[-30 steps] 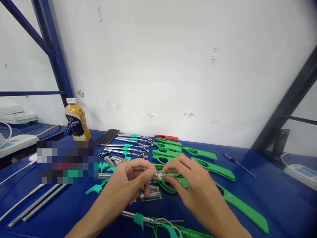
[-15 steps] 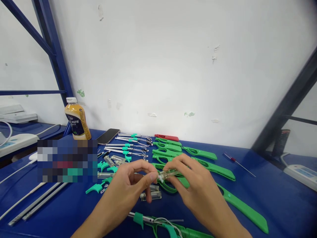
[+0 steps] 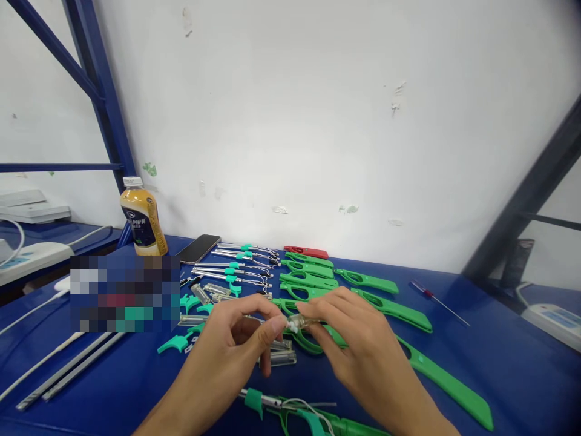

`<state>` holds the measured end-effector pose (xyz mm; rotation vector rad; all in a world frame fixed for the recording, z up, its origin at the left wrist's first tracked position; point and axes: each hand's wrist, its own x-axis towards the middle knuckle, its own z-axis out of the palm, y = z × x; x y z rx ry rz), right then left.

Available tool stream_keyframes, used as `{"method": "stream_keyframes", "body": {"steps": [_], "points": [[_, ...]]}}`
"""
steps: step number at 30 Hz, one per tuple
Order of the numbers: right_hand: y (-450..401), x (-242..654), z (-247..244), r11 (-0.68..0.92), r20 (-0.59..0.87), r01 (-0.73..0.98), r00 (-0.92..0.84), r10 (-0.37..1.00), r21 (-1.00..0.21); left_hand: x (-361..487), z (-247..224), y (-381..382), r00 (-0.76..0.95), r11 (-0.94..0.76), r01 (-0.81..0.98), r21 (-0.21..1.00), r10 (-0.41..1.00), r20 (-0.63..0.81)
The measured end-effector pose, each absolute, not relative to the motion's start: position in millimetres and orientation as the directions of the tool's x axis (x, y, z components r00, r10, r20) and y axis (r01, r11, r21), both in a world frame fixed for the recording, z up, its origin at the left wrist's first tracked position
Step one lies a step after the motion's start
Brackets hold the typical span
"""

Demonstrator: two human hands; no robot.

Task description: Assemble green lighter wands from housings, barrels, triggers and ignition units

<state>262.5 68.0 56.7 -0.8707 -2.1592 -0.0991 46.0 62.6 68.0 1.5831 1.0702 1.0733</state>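
Head view, clear tank: A small clear tank [image 3: 298, 319] hangs between two hands above the blue table [image 3: 454, 363], on the near side of the red shell [image 3: 308, 252], almost directly in front of it.
Tank's long axis: Roughly sideways, parallel to the red shell's length, with the white fitting [image 3: 293, 327] at the left end.
Nearer hand: Neither; both are at the tank, one at each end.
Left hand: The left hand [image 3: 245, 330], nearer the camera than the red shell and to its left, pinches at the white fitting with thumb and index finger, other fingers curled.
Right hand: The right hand [image 3: 354, 327], nearer and to the red shell's right, grips the tank's body, palm down, its fingers hiding most of it.
Loose tanks: Clear tanks [image 3: 282, 358] lie nearer than the red shell, slightly left.
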Motion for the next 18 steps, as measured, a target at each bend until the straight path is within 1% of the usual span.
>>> {"method": "stream_keyframes", "body": {"steps": [3,8,11,18], "points": [[67.1,260.4,57.2,0.757,0.715,0.643,-0.474,0.514,-0.118,46.2,68.7,60.4,0.224,-0.230,0.156,0.960,0.955,0.193],[66.1,254.8,56.9,0.726,0.741,0.685,-0.518,0.427,0.061,46.4,71.2,54.6,0.171,-0.249,0.158,0.955,0.960,0.222],[65.5,252.4,56.1,0.717,0.736,0.691,-0.532,0.420,0.090,46.6,73.3,53.1,0.155,-0.252,0.164,0.954,0.961,0.227],[66.1,252.2,53.4,0.701,0.725,0.706,-0.534,0.435,0.099,47.7,72.8,52.6,0.164,-0.234,0.189,0.954,0.965,0.204]]}}
